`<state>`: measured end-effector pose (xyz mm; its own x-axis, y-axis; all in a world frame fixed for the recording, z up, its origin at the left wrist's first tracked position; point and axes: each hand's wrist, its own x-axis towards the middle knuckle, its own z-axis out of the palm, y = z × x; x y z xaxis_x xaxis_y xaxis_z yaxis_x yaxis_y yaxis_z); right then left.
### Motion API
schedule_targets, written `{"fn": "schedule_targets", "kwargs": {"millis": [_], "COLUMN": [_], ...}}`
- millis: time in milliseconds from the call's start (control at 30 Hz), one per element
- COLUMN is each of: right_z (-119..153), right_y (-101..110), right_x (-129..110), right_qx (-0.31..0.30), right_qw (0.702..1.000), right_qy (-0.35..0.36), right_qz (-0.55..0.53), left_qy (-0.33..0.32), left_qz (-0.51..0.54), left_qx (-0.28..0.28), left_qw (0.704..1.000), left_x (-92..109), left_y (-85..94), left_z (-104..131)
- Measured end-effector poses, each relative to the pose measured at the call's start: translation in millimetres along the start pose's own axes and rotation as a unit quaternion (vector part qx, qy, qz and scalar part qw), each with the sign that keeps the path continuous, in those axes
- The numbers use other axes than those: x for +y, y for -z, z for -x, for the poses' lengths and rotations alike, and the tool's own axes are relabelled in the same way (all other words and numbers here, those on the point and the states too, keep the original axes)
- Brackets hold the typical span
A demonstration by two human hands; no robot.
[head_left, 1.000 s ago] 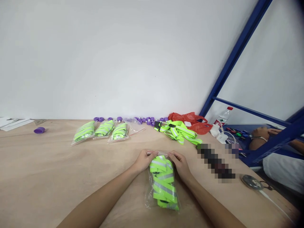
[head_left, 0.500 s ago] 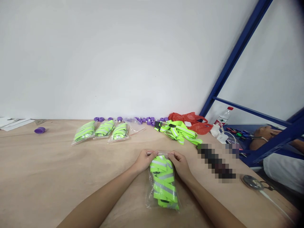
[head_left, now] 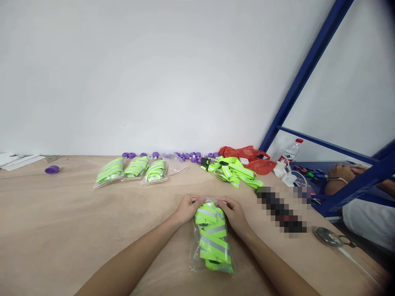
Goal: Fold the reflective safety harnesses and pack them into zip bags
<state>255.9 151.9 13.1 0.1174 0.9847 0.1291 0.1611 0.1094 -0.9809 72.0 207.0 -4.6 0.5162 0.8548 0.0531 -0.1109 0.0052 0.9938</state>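
A clear zip bag [head_left: 195,257] lies in front of me with its top edge pointing away. Inside it is a folded neon-green reflective strap [head_left: 214,236] with silver stripes. My left hand [head_left: 187,209] pinches the bag's top edge at the left corner, thumb on top. At the right corner my right hand [head_left: 233,211] pinches the same edge. Whether the zip between them is closed, I cannot tell. Beyond, to the left, lie three filled bags, the nearest being a bagged green strap [head_left: 155,171]. Loose green straps [head_left: 236,170] with black buckles are heaped at the back right.
Purple caps [head_left: 197,159] line the wall, near a flat plastic bag [head_left: 175,164] and a red plastic bag [head_left: 261,165]. A bottle [head_left: 290,152] stands by the blue frame [head_left: 296,94]. On the right are a pixelated dark object [head_left: 280,211], a round corded device [head_left: 328,237] and another person's hand [head_left: 342,172].
My right hand has shifted slightly left along the bag's top edge. My left hand and the bag are nearly where they were.
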Motion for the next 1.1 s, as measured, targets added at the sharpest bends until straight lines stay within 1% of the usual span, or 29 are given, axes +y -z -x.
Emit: {"fn": "schedule_targets", "kwargs": {"millis": [300, 500, 700, 833, 967, 1100], "right_z": [2.0, 1.5, -2.5, -2.6, -1.4, -1.6], "right_y": [-1.7, -1.7, 0.1, -0.3, 1.0, 2.0], "right_x": [-0.3, 1.6, 6.3, 8.4, 8.0, 7.6], "right_qx": [0.015, 0.049, 0.027, 0.017, 0.021, 0.027], "right_qw": [1.0, 0.999, 1.0, 1.0, 0.999, 0.999], "right_qy": [0.007, 0.014, 0.004, -0.017, -0.003, 0.004], "right_qz": [0.012, 0.009, -0.016, 0.0, 0.035, 0.037], "left_qy": [0.003, 0.014, 0.018, 0.004, -0.008, -0.009], "left_qz": [0.022, 0.055, 0.064, 0.044, 0.026, 0.019], "left_qx": [-0.001, 0.005, -0.016, -0.017, -0.014, -0.025], "left_qw": [1.0, 0.998, 0.998, 0.999, 1.0, 0.999], "left_x": [4.7, -2.5, -2.7, 0.9, 3.9, 6.6], "left_y": [-1.3, 2.5, 2.1, 0.9, 0.8, 0.6], "left_z": [0.8, -2.6, -2.1, -1.1, 0.2, 2.1]}}
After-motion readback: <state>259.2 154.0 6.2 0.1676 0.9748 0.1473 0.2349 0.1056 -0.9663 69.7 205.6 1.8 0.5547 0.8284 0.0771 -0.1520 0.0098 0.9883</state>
